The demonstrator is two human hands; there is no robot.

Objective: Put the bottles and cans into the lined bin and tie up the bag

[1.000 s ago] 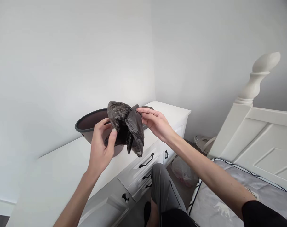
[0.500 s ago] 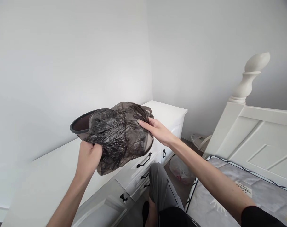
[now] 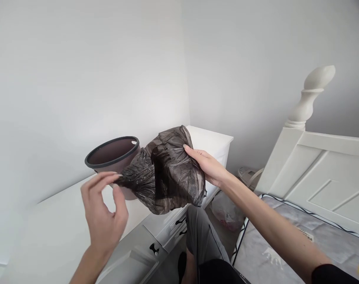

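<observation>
A dark, see-through plastic trash bag hangs crumpled between my hands, above the white dresser's front edge. My right hand grips its right side, thumb on top and the other fingers partly hidden. At the bag's bunched left end is my left hand, its fingers stretched out and the thumb apart from them. The fingertips touch or nearly touch the plastic. Just behind, a brown trash can with a dark rim stands upright on the dresser, partly covered by the bag.
The white dresser with black handles runs along the wall. To the right are a white bed frame with a turned post and a grey mattress. A clear plastic bag lies on the floor between them, near my leg.
My left hand has gone from a closed fist on the bag to spread fingers. The bag has shifted right and stretched out, uncovering more of the trash can. My right hand moved slightly right.
</observation>
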